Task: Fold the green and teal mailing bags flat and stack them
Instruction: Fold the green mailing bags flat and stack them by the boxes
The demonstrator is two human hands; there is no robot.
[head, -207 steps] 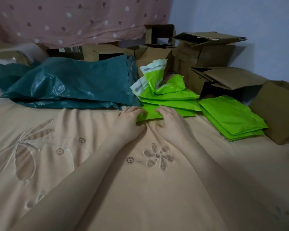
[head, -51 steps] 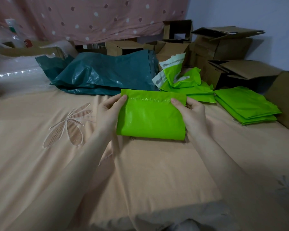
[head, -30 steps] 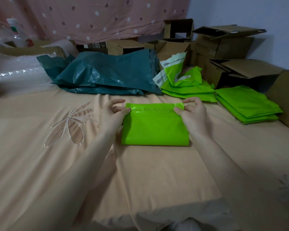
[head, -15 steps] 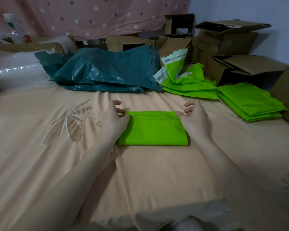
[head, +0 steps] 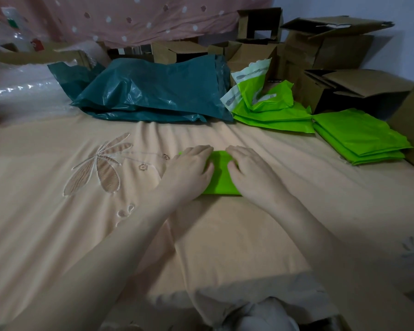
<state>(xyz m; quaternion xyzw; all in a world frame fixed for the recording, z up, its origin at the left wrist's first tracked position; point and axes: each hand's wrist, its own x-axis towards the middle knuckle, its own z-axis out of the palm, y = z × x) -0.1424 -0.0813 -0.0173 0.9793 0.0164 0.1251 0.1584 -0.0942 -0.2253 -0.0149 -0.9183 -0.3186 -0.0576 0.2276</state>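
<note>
The green bag [head: 221, 174], held up by its top corners at the centre of the frame a moment ago, now lies folded down to a narrow packet on the bed [head: 58, 211]. The left hand [head: 189, 169] and right hand [head: 255, 172], earlier pinching its outer edges, now press flat on top, close together, covering most of it.

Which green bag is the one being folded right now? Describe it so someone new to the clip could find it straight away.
Start from the peach bedspread with the embroidered dragonfly. Right of that motif, in the middle of the picture, the left hand and right hand press flat on a small folded green bag. Unlike the loose green pile and the neat green stack farther back right, it lies alone, mostly covered by the hands.
</note>
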